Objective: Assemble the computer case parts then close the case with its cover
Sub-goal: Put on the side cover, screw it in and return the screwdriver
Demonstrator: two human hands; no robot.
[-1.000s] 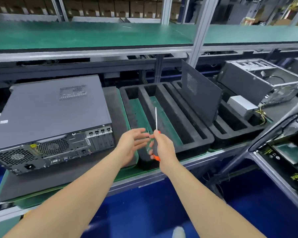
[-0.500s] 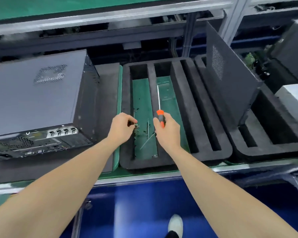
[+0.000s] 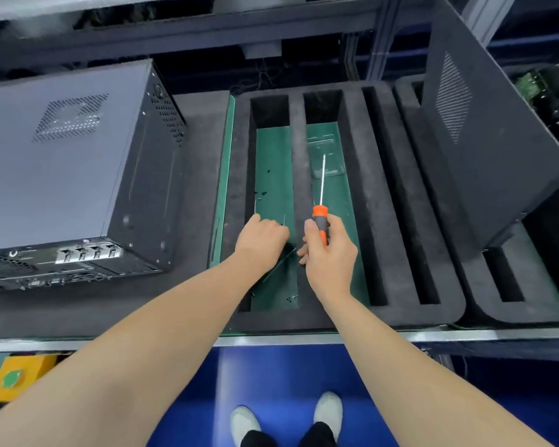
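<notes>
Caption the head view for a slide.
Right hand holds a screwdriver over the foam tray; left hand reaches among loose screws.

Bench [image 3: 271, 338], metal front edge: flat foam pad [image 3: 200, 175] at left; slotted foam tray [image 3: 400, 221] centre; second tray [image 3: 484, 304] just beside it, right end.

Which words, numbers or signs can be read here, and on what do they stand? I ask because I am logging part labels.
No text in this view is legible.
Dark grey metal computer case: any markings beside the rear ports are too blurred to read.
Orange-and-grey-handled screwdriver: no brand shows.
Yellow box with a green round button: no lettering shows.
</notes>
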